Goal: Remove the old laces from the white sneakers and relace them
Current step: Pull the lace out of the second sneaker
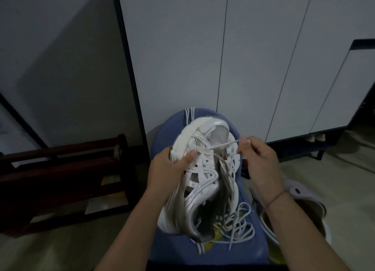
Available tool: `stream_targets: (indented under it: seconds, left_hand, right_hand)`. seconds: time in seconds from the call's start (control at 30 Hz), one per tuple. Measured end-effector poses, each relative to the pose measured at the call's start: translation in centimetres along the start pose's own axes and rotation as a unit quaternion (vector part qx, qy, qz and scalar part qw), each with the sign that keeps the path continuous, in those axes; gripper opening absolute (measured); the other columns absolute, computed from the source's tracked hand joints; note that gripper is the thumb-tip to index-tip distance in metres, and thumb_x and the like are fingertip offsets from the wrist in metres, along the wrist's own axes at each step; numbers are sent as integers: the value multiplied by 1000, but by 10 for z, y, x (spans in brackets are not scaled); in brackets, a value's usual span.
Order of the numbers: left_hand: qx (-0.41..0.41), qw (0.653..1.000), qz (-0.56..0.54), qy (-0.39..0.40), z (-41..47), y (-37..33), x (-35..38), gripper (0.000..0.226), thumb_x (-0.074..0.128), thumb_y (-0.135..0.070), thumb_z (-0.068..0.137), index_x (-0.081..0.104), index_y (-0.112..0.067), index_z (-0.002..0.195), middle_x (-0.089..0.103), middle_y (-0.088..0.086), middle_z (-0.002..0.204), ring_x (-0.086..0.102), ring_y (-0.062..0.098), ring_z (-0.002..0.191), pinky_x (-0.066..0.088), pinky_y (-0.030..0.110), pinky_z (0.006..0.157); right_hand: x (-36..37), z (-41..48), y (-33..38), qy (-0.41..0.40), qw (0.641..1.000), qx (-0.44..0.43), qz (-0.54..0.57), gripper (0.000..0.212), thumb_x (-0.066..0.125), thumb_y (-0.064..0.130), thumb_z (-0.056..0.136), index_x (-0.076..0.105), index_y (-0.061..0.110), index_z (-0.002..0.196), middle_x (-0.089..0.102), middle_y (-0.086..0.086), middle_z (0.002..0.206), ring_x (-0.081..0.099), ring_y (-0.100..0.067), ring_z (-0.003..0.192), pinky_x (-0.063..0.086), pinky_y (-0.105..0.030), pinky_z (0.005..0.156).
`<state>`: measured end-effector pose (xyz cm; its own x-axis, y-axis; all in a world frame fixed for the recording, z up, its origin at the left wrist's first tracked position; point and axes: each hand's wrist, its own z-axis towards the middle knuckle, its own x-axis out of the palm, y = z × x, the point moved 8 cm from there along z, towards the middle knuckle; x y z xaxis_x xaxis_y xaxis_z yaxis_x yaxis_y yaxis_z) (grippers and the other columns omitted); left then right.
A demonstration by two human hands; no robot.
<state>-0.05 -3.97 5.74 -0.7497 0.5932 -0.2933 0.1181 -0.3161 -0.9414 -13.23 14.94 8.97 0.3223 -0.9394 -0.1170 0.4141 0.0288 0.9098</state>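
Nearest me: a loose lace (240, 220) is lying in a tangled heap on the blue stool (233, 248), just beside the heel of the white sneaker (205, 179). It's probably sitting there to stay within reach and off the floor. Can't tell if it's the old lace or the tail of the one in work.

The sneaker is resting on the stool seat, heel toward the person and toe pointing away. It's tilting sole-left, so the eyelet row is facing up.

The left hand (168, 169) is clamping it mid-body, fingers wrapping the sole edge and thumb pressing on the upper next to the eyelets. My read: it's working as a vise, so the shoe isn't twisting under lace tension.

The right hand (257, 159) is pinching a lace strand (221, 145) between thumb and fingertips, holding it taut out to the right of the forefoot eyelets. Feeding in or drawing out, can't tell.

More strands (188, 114) are hanging over the stool's far rim.

Room: the stool is standing on a pale floor (345, 179). A lilac clog (298, 191) is lying just right of it, near the right wrist. A dark wooden rack (60, 179) is sitting low on the left. Behind the stool a white cabinet (263, 57) in a dark frame is filling the back, with pale slippers (316, 138) tucked under it. A grey wall (60, 57) is on the left. Light is running dim.
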Motion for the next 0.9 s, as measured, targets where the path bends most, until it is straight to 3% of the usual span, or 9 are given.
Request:
stream_targets:
  seconds: [0.07,0.13,0.23,0.3,0.47,0.57,0.73,0.83,0.9]
  left_hand:
    - [-5,1000,-13,-9,2,2,-4,29,76,-49,76,69,-23,86,74,-12,78,70,2,72,59,35,74]
    - [-2,1000,0,-6,1,1,-2,30,76,-50,76,68,-23,85,74,-11,77,70,3,72,59,36,75]
    - [6,999,37,3,-1,-1,2,32,75,-53,76,66,-23,82,72,-9,76,68,3,71,58,35,73]
    - [16,998,54,10,-3,-4,6,33,74,-55,75,66,-24,83,72,-10,76,66,1,70,57,34,72]
    - [17,998,57,24,-5,-5,13,36,75,-59,73,67,-25,84,73,-10,78,68,5,72,58,40,75]
    - [13,998,54,26,-4,-4,13,40,74,-61,72,68,-25,87,73,-10,80,69,6,75,58,42,77]
    - [2,1000,22,-5,2,0,-1,38,75,-58,73,69,-24,89,74,-10,81,70,6,77,58,44,81]
    - [4,999,38,-2,1,1,0,46,73,-64,69,68,-22,87,73,-9,79,69,9,76,58,46,79]
    - [6,999,40,4,-1,0,3,52,70,-69,65,68,-22,86,73,-9,79,69,8,76,57,46,79]
  right_hand:
    - [-7,2,-7,-18,997,45,54,33,54,24,94,57,7,66,52,-34,75,46,-21,65,39,-33,65]
    - [-5,2,-10,-4,998,52,26,33,53,24,94,58,11,64,52,-34,77,46,-22,66,39,-33,66]
    - [6,-1,-4,36,998,31,-29,30,54,31,94,55,20,66,51,-3,59,45,-7,56,38,-23,58]
    - [11,-5,3,47,997,5,-66,27,59,39,87,54,20,68,52,9,63,47,-1,56,39,-13,57]
    - [19,-9,14,35,967,-92,-237,25,58,49,83,52,33,65,51,15,71,52,-10,74,45,-42,77]
    - [15,-9,22,15,973,-124,-195,28,60,29,90,52,23,64,50,9,66,49,-11,66,44,-30,68]
    - [-42,5,2,-133,989,1,-60,33,55,22,94,55,2,67,47,-10,59,39,-5,50,34,-19,48]
    - [-36,9,-10,-99,987,25,-121,24,55,21,91,58,3,75,53,-7,70,47,-13,61,43,-28,60]
    - [-21,7,-8,-60,985,7,-161,11,57,27,87,58,18,81,57,-3,88,54,-17,78,49,-38,73]
